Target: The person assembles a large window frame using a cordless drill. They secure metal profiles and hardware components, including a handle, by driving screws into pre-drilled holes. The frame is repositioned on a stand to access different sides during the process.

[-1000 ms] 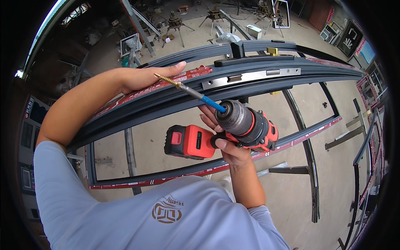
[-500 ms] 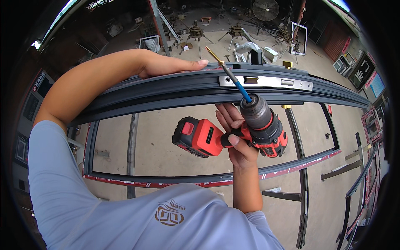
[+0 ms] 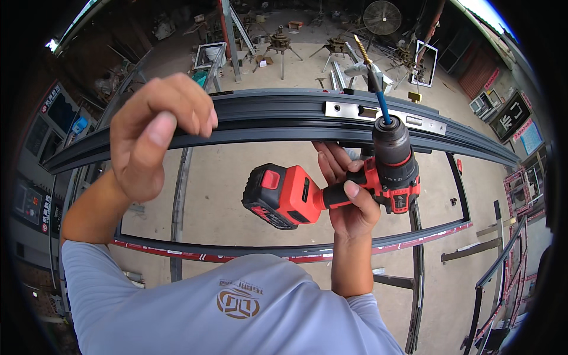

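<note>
My right hand [image 3: 355, 210] is wrapped round the black grip of a red-and-black cordless drill [image 3: 393, 177], its chuck pointing away from me. A long blue driver bit [image 3: 381, 106] sits in the chuck, and a brass-coloured screw [image 3: 362, 49] is at its far end. Behind the drill lies a dark grey metal profile [image 3: 260, 112], with a silver lock plate [image 3: 349, 111] set into its face. The right fingertips are close under the profile's lower edge. My left hand [image 3: 154, 133] is raised before the profile's left part, fingers loosely curled and thumb apart, nothing visible in it.
Below the profile is a dark rectangular frame [image 3: 290, 251] with red tape along its near side. Dark support bars [image 3: 417, 284] stand under it. More frames [image 3: 500, 266] lean at the right. Machines on tripod legs [image 3: 280, 41] and a large fan [image 3: 382, 18] are at the back.
My left hand has come off the top of the profile and drawn back toward me, its fingers curling. The drill has shifted right, with its bit turned more upright.
</note>
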{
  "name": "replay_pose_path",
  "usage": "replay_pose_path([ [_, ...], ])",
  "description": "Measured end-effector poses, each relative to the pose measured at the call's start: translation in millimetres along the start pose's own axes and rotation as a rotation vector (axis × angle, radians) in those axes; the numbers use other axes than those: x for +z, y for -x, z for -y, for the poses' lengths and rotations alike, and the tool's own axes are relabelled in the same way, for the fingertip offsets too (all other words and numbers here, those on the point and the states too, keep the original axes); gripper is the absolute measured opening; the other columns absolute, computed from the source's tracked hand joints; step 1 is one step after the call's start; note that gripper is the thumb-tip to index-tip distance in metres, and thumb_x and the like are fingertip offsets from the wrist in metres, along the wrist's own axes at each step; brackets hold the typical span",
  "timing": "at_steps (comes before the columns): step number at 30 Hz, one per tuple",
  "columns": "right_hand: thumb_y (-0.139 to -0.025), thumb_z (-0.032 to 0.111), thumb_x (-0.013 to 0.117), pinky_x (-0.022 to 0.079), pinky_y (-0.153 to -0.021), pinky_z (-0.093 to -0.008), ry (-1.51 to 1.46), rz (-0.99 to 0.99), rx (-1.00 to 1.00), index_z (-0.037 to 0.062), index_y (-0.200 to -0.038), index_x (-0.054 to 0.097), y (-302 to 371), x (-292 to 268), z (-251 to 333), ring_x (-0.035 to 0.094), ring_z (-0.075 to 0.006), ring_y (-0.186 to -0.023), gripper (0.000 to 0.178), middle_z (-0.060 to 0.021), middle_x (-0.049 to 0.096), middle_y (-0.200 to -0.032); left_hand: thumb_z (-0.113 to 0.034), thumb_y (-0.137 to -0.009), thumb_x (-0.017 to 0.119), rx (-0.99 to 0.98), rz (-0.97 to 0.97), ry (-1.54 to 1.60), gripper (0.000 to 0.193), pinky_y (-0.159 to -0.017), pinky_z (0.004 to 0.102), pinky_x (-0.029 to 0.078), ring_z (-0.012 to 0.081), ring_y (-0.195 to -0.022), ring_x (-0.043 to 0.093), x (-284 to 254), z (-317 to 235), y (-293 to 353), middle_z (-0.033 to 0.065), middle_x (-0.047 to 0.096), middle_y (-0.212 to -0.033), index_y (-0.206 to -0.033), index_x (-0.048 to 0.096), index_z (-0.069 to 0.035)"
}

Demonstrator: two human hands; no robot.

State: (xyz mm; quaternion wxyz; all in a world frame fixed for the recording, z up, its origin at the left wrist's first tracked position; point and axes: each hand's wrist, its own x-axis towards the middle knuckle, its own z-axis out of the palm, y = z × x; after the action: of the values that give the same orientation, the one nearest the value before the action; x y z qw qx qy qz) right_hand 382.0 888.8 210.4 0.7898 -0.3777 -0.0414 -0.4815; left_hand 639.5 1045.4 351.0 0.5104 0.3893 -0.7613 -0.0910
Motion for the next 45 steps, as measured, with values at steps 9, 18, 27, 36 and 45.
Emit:
replay_pose_path([
  [9, -0.073, 0.001, 0.072, 0.030, -0.123, -0.0528, 0.013, -0.107, 0.088, 0.0040, -0.103, 0.065, 7, 8, 9, 0.039, -0.0509, -0.142, 0.031, -0.0356, 0.046, -0.145, -0.037, -0.108, 0.046, -0.849, -0.537, 1.187, 0.040, -0.096, 0.0292, 0.053, 0.0176, -0.099, 0.066, 81, 207, 31, 0.0090, 0.069, -0.117, -0.125, 0.062, -0.004],
  [18, -0.072, 0.002, 0.070, 0.038, -0.119, -0.0516, 0.039, -0.256, 0.090, 0.0038, -0.102, 0.064, 31, 8, -4, 0.045, -0.0516, -0.138, 0.031, -0.0351, 0.049, -0.142, -0.056, -0.104, 0.044, -0.359, 0.211, 1.185, 0.059, -0.082, 0.0327, 0.049, 0.0170, -0.088, 0.058, 127, 205, -154, 0.0095, 0.064, -0.100, -0.120, 0.061, -0.002],
  [27, -0.073, 0.002, 0.071, 0.042, -0.116, -0.0469, 0.047, -0.350, 0.068, 0.0055, -0.103, 0.063, 40, 9, -15, 0.046, -0.0457, -0.140, 0.032, -0.0301, 0.049, -0.147, -0.079, -0.091, 0.043, 0.300, 0.426, 1.058, 0.096, -0.056, 0.0209, 0.041, 0.0079, -0.069, 0.054, 106, 154, -160, 0.0055, 0.066, -0.087, -0.130, 0.060, 0.007],
  [36, -0.076, 0.004, 0.071, 0.043, -0.112, -0.0421, 0.066, -0.383, 0.055, 0.0115, -0.106, 0.062, 52, 23, -13, 0.044, -0.0437, -0.142, 0.033, -0.0320, 0.044, -0.151, -0.009, -0.090, 0.075, 0.178, 0.462, 0.957, 0.021, -0.052, 0.0237, 0.048, 0.0123, -0.062, 0.060, 105, 149, -149, 0.0119, 0.067, -0.078, -0.103, 0.074, 0.007],
  [45, -0.082, 0.005, 0.067, 0.056, -0.095, -0.0448, 0.558, -0.495, 0.012, 0.0000, -0.117, 0.059, 83, 40, 35, 0.073, -0.0331, -0.101, 0.037, -0.0233, 0.072, -0.110, -0.018, -0.092, 0.074, 0.298, 0.555, 0.832, 0.026, -0.059, 0.0282, 0.053, 0.0175, -0.073, 0.064, 110, 161, -149, 0.0135, 0.069, -0.088, -0.105, 0.072, 0.005],
])
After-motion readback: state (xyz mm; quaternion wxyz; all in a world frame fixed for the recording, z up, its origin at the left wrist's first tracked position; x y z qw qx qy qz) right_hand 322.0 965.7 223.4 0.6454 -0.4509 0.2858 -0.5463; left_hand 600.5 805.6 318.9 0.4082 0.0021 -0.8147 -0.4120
